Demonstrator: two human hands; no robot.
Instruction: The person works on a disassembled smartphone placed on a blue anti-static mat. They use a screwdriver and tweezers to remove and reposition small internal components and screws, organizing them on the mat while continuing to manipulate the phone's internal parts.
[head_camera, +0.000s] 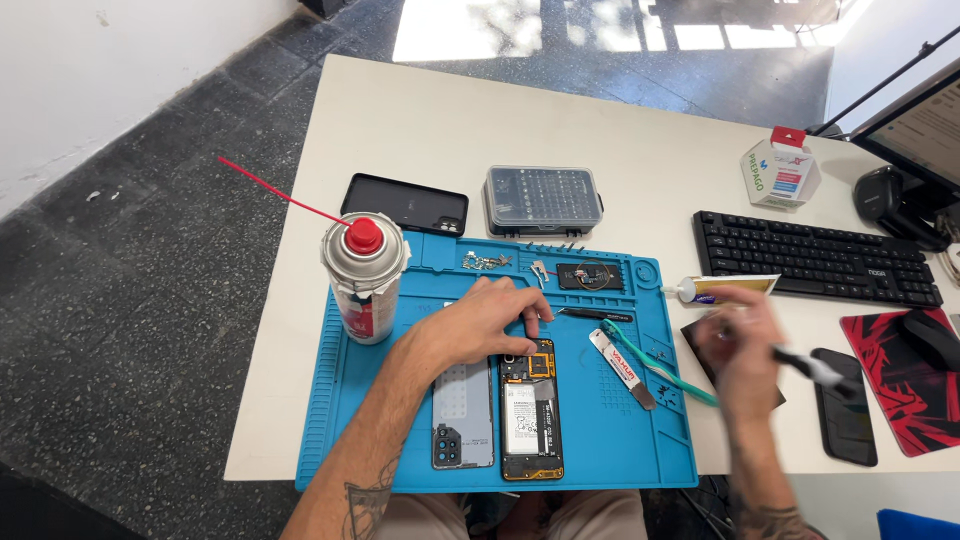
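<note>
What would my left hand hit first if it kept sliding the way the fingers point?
Probably the black tweezers: the left hand points right across the mat, and they lie just past its fingers. Height is unclear.

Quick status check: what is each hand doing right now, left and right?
Left hand: open, fingers resting on the top end of the opened phone on the blue mat.
Right hand: motion-blurred, closed around a dark-handled tool.

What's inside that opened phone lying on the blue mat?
The opened black phone shows a white battery, a gold-edged frame and dark circuit parts near its top. The person's left hand rests over the top edge, hiding what lies there. Its grey back cover lies alongside.
</note>
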